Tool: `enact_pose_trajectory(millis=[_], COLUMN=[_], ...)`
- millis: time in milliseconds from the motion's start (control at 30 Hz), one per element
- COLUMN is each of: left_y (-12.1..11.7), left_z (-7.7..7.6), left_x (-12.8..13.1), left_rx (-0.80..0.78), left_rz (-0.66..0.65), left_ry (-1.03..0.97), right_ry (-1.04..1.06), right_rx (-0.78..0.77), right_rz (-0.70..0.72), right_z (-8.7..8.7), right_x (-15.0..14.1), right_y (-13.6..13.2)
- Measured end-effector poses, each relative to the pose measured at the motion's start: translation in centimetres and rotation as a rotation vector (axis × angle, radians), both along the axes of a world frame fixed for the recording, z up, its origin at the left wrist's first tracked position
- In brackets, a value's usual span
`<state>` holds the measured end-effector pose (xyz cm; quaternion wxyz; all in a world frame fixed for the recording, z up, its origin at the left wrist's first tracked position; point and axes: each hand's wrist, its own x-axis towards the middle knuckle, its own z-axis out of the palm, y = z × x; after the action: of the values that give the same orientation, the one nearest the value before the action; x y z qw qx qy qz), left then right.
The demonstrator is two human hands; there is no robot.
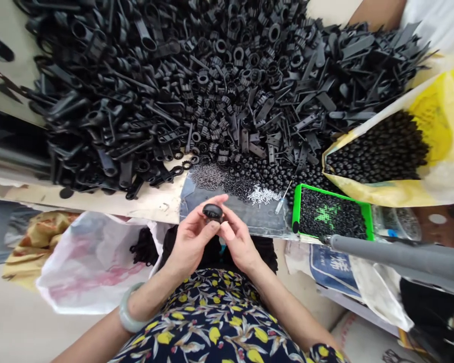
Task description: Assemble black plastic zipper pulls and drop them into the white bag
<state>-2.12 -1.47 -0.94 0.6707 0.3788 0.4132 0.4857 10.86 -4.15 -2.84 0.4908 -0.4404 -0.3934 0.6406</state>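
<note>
My left hand is closed around a black plastic part with a rounded, knob-like top. From the other side, the fingers of my right hand close on the same part, and its underside is hidden by them. Something pale covers the tip of my right thumb. Both hands are just in front of the bench edge, over my lap. Just beyond them on a dark mat lie small white pins, small grey pieces and a small screwdriver with a clear handle.
A huge heap of black plastic parts covers the bench. At right are a green tray of small black pieces, a yellow-white sack of black balls and a grey tube. A white bag hangs at left.
</note>
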Motion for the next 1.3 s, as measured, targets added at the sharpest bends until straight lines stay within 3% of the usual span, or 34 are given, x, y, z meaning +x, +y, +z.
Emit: enact_pose_trajectory(millis=[67, 167, 267, 367, 433, 533, 667, 833, 1000, 1100, 1167, 1300], left_y=[-0.1, 0.7, 2.0, 4.0, 5.8, 9.2, 13.3, 15.1, 14.1, 11.1, 8.2, 3.2], left_z=[-0.9, -2.2, -2.7, -1.9, -1.0, -0.2, -0.7, -2.1, -0.9, 0.2, 0.4, -1.1], left_x=[-0.2, -2.0, -4.5, -5.0, -3.4, 0.9, 5.8, 7.1, 6.0, 4.4, 3.1, 1.6], left_rx=[0.103, 0.186, 0.284, 0.531, 0.757, 1.091, 1.278, 1.303, 1.208, 0.964, 0.820, 0.646], left_rz=[0.022, -0.110, -0.115, -0.044, -0.105, -0.158, -0.327, -0.359, -0.243, -0.173, -0.201, -0.138], left_ry=[0.080, 0.146, 0.265, 0.523, 0.788, 1.059, 1.354, 1.422, 1.177, 0.969, 0.873, 0.743], right_ry=[-0.043, -0.188, -0.604, -1.067, -1.263, -1.394, -1.336, -1.213, -1.278, -1.310, -1.339, -1.404], right_rx=[0.007, 0.060, 0.316, 0.618, 0.732, 0.755, 0.671, 0.615, 0.413, 0.343, 0.300, 0.259], right_rz=[0.002, -0.037, -0.063, -0.055, -0.083, -0.147, -0.185, -0.320, -0.297, -0.217, -0.206, -0.210], right_z=[0.0, -0.4, -1.1, -2.1, -2.6, -2.8, -2.2, -1.4, -1.0, -1.1, -1.3, -1.7], right_x=[0.6, 2.5, 4.9, 6.6, 6.9, 6.4, 6.5, 9.3, 11.7, 11.8, 11.6, 11.3], right_y=[0.0, 0.6, 2.1, 3.5, 4.0, 3.8, 2.5, -0.2, -1.1, -0.4, 0.3, 1.5])
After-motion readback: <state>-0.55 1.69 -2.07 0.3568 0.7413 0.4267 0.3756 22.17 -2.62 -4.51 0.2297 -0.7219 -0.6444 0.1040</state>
